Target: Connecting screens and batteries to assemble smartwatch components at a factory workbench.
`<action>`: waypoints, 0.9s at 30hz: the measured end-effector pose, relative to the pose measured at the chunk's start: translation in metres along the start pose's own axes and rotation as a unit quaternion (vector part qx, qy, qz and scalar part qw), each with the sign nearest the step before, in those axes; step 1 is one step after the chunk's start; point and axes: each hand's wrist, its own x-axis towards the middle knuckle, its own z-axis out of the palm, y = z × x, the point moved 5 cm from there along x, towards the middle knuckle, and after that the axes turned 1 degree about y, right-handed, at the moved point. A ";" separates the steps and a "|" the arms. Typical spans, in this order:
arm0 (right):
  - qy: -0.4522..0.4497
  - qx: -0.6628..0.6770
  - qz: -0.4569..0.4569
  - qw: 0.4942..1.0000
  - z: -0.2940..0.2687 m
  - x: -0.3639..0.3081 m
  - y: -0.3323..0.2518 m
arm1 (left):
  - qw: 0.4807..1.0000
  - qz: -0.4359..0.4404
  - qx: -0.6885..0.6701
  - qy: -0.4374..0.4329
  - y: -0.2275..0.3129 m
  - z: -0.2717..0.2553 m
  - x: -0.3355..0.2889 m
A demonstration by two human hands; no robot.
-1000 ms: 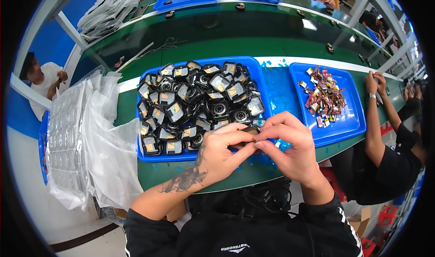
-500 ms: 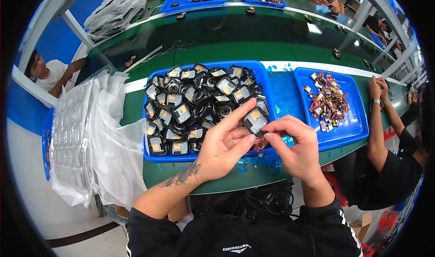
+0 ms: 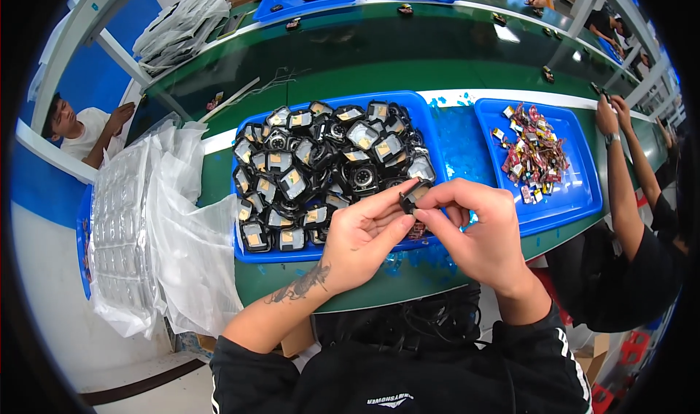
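Note:
Between both hands, over the near right corner of a blue tray (image 3: 432, 133), is a small black watch case (image 3: 413, 196). My left hand (image 3: 364, 235) supports it from the left, thumb and fingers closed around its side. My right hand (image 3: 481, 224) pinches its near right edge with thumb and forefinger, covering much of the case. Just below the fingertips, a bit of small red circuit board (image 3: 416, 231) shows; whether it is attached cannot be seen. Many similar black cases (image 3: 293, 184) with grey and tan inner faces fill the tray.
To the right, another blue tray (image 3: 576, 191) holds a heap of small red circuit boards (image 3: 536, 151). Clear plastic blister trays (image 3: 120, 217) and white sheeting (image 3: 197, 246) stand at left. Beyond runs a green conveyor (image 3: 350, 56) with scattered parts. A co-worker's arm (image 3: 625, 195) is at right.
The case has tipped so its grey inner face now shows less. My right hand has shifted slightly left and covers more of it. The left hand keeps its hold.

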 end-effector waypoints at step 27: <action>-0.011 0.019 0.058 0.998 -0.003 0.003 0.009 | 0.986 0.052 0.159 -0.021 0.003 0.001 -0.007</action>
